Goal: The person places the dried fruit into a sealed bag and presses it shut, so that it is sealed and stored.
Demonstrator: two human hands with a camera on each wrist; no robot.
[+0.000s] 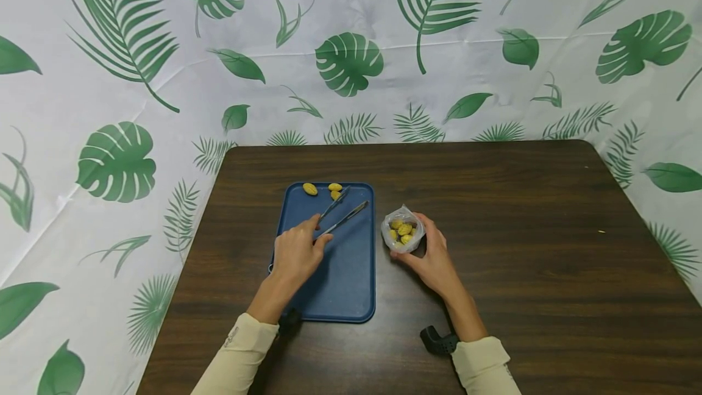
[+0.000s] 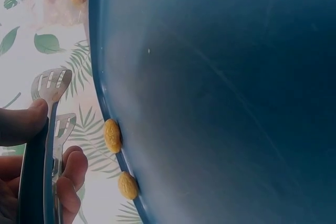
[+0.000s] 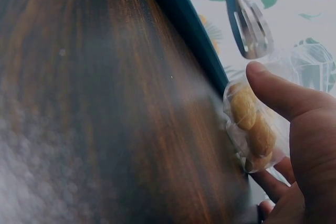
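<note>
Left wrist: tongs (image 2: 35,169) between fingers (image 2: 76,167)

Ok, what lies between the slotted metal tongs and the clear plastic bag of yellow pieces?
The head view shows the right edge of the blue rectangular tray, then bare brown wooden table.

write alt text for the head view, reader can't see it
A person's left hand holds metal tongs over a blue tray with three yellow pieces near its far edge; the right hand holds a clear plastic bag of them beside the tray. The tray lies on a dark table before a leaf-print backdrop.
</note>
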